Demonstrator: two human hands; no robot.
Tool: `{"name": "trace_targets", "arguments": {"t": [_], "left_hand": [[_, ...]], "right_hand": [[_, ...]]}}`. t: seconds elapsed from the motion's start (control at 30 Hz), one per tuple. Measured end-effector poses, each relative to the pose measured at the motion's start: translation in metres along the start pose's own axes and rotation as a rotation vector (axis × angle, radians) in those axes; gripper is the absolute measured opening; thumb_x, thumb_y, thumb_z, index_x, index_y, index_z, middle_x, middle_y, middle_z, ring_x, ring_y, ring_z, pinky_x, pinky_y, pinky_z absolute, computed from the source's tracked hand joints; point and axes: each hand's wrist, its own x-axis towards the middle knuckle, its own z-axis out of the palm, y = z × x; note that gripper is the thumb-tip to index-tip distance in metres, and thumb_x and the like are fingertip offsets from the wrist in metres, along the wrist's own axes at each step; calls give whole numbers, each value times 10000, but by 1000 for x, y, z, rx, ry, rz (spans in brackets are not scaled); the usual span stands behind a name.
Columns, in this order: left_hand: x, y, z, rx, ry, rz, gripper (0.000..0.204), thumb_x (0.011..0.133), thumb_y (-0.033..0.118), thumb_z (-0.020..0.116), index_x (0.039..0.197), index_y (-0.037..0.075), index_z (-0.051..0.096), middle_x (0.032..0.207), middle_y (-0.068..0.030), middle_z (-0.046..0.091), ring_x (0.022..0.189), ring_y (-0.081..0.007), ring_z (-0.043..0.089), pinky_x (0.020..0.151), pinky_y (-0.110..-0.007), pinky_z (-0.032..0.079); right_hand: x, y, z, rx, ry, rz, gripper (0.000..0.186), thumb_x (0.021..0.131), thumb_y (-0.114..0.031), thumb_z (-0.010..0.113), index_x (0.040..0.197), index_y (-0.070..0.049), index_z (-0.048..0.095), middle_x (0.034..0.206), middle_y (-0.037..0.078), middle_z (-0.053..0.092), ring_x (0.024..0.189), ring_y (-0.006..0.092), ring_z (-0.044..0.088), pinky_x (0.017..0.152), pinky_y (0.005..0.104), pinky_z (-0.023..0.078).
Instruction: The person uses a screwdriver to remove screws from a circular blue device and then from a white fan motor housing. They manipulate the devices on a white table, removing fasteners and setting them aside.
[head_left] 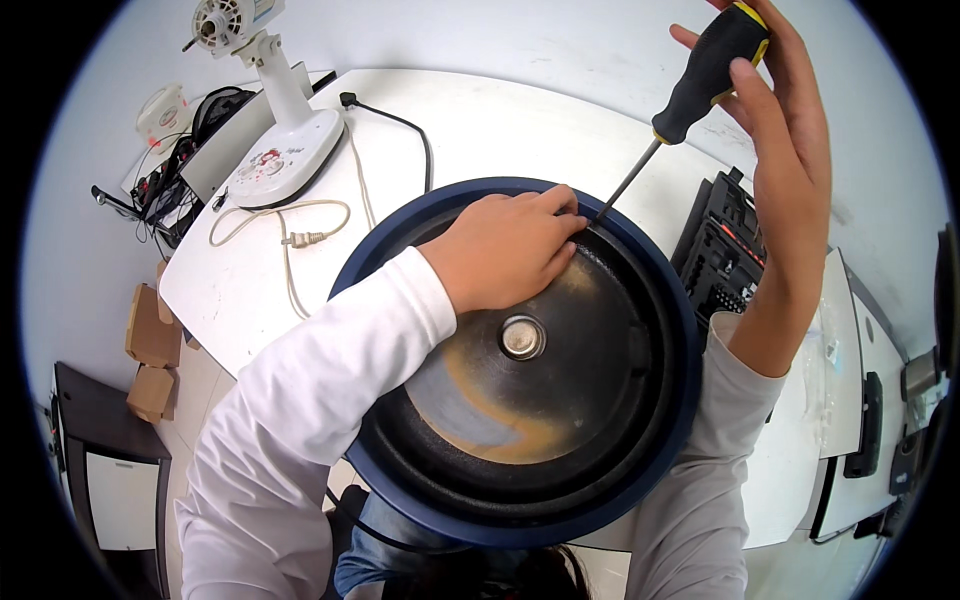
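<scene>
A round electric pan base with a dark blue rim [690, 370] stands in front of me. Its dark inner plate [595, 370] has brownish and grey stains and a round silver metal button [522, 338] at the middle. My right hand [795, 165] is raised at the upper right, its fingers around the black and yellow handle of a screwdriver [705, 85]. The shaft slants down to the far inner edge of the base, where the tip is hidden. Across the plate reaches my left hand [510, 245], fingers curled together beside the tip; what they pinch, if anything, is hidden.
At the far left of the white table [480, 105] stands a white fan stand [290, 150] without blades. A beige plug and cord [305, 239] and a black plug [349, 100] lie nearby. To the right is an open black tool case [722, 245]. Cardboard boxes [152, 325] sit beyond the left edge.
</scene>
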Motion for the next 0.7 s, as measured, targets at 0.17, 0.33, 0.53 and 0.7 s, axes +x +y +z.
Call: {"name": "trace_targets", "arguments": {"t": [0.17, 0.33, 0.53, 0.7], "left_hand": [[1, -2, 1, 32, 16, 47, 322, 907, 139, 478, 1165, -23, 581, 1122, -115, 523, 926, -274, 598, 856, -381, 470], [1, -4, 0, 1, -1, 39, 333, 873, 95, 474, 1166, -21, 581, 1114, -107, 528, 937, -266, 595, 851, -383, 471], [3, -3, -1, 5, 2, 42, 332, 864, 85, 472, 1161, -14, 586, 1094, -106, 532, 920, -268, 594, 836, -389, 471], [3, -4, -4, 1, -4, 26, 334, 849, 85, 482, 1153, -3, 591, 1076, -103, 532, 889, -282, 596, 815, -401, 474]], "right_hand": [[-2, 24, -15, -156, -168, -217, 372, 896, -127, 579, 1233, -45, 447, 927, 84, 533, 780, 138, 577, 701, 267, 533], [-8, 28, -7, -155, -151, -268, 385, 924, -135, 558, 1261, -41, 398, 854, 43, 481, 717, 98, 518, 641, 215, 457], [-6, 20, -6, -42, -232, -188, 488, 945, -116, 480, 1387, -6, 305, 949, 106, 510, 793, 128, 533, 726, 225, 448], [-6, 23, -9, 32, -234, -203, 541, 897, -113, 526, 1391, -3, 335, 1025, 159, 550, 860, 190, 588, 761, 280, 502]]}}
